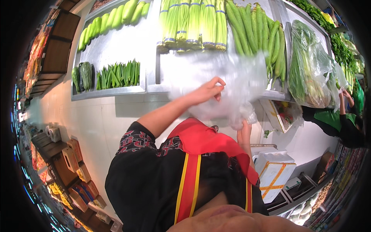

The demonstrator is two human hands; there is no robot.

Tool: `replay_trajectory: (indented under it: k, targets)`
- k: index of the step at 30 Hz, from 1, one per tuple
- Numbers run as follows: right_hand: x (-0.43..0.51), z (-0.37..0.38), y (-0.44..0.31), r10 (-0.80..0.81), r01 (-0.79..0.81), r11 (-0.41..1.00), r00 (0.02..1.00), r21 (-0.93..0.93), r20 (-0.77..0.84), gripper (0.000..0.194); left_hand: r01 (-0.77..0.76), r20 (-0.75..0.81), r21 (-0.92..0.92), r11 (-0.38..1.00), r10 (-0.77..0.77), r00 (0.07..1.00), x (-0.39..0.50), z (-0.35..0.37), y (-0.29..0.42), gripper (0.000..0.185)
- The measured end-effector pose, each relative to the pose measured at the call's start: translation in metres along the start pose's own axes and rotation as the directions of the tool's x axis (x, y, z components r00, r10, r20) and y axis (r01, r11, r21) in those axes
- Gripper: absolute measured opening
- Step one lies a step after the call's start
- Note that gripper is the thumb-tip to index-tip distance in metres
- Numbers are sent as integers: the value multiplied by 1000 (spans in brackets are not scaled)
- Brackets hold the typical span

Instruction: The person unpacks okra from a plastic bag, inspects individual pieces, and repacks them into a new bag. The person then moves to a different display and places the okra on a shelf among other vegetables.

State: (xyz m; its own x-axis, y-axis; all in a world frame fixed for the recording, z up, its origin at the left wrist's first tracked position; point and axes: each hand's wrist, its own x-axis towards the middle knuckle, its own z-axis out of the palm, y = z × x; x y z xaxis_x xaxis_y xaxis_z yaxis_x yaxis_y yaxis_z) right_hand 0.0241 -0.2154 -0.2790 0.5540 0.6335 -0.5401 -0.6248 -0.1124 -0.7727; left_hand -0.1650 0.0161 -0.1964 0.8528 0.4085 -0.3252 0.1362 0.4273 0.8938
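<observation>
A clear plastic bag point(232, 84), blurred by motion, spreads in front of the display. My right hand point(245, 130) grips its bunched lower part at the right of my body. Over the bag's left part is my left hand point(214, 88), with curled fingers apart and nothing seen between them. Just beyond the bag lie bundled green stalks point(192, 26) with blue bands, and long ridged green gourds point(258, 29) to their right. Okra pods point(120, 75) stand in a row in the metal display tray point(116, 94) on the left, beside dark green gourds point(86, 76).
Pale green gourds point(116, 17) line the tray's far edge. On the right are bagged leafy vegetables point(310, 66), and another person's hands point(345, 94) at a bag. Taped white foam boxes point(274, 177) stand behind on my right. Cartons point(71, 158) lie at the left.
</observation>
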Motion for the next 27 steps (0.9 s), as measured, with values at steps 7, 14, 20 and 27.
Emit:
replay_trajectory:
  k: [7, 14, 20, 27]
  targets:
    - [-22, 8, 2, 20, 8, 987, 985, -160, 173, 46, 210, -184, 68, 975, -194, 964, 15, 82, -94, 90]
    - [-70, -80, 45, 309, -320, 947, 920, 6, 241, 50, 314, -198, 267, 911, -267, 943, 22, 119, -155, 51]
    - [-92, -134, 82, 435, -380, 868, 893, 319, -118, 56, 171, -158, 59, 983, -160, 974, 48, 133, -201, 33]
    - [-124, -122, 113, 329, -410, 705, 912, 579, 246, 51, 174, -236, -152, 973, -207, 950, 60, 179, -273, 31]
